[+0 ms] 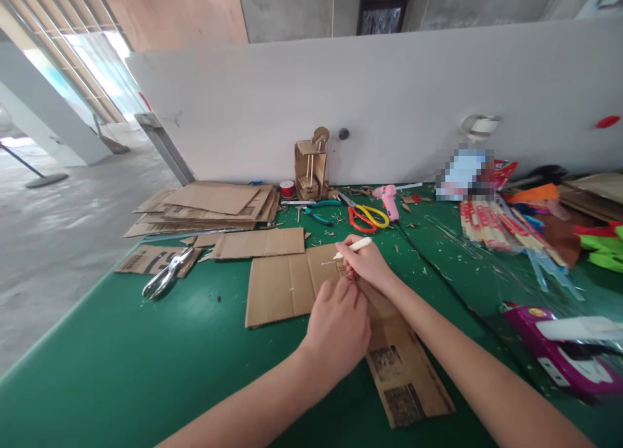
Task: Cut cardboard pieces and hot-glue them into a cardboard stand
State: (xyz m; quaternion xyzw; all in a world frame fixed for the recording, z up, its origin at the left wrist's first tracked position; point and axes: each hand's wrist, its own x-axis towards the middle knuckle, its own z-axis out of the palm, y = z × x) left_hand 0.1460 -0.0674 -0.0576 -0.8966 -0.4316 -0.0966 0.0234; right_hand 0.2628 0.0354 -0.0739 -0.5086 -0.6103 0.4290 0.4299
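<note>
My right hand grips a white pen, its tip at the upper part of a flat brown cardboard sheet. A short pale line shows on the sheet beside the tip. Next to it, my left hand has its fingers bent down on the cardboard, pressing at the upper end of a cardboard strip with dark printed squares. That strip overlaps the sheet and runs toward me between my forearms. What lies right under the left fingers is hidden.
Silver pliers lie left on a cardboard scrap. Behind are stacked cardboard, teal-handled pliers, scissors, a pink glue gun with its cable, and a cardboard model. A purple device sits right.
</note>
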